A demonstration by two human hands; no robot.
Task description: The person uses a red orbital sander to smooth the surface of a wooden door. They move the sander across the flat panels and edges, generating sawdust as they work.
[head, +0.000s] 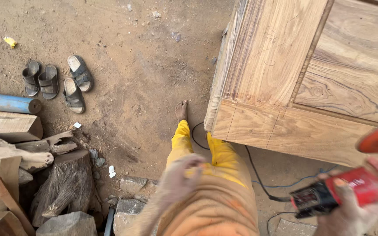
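Gripped in the right hand [351, 214] at the lower right, a red-and-black power tool [342, 190] — its body red, its rear end black, an orange-red guard at the frame's edge — trails a dark cord [259, 179] across the dirt floor [145, 78]. Beside it stands a pale, grain-streaked wooden door [285, 78]. The left hand [180, 175], blurred and loosely curled, holds nothing over yellow trousers [215, 192] — sandals [60, 83] and logs [62, 183] lie leftward.

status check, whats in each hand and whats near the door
Right hand grips red power tool. Left hand blurred, appears empty. Wooden door ahead; black cord on the ground under it.
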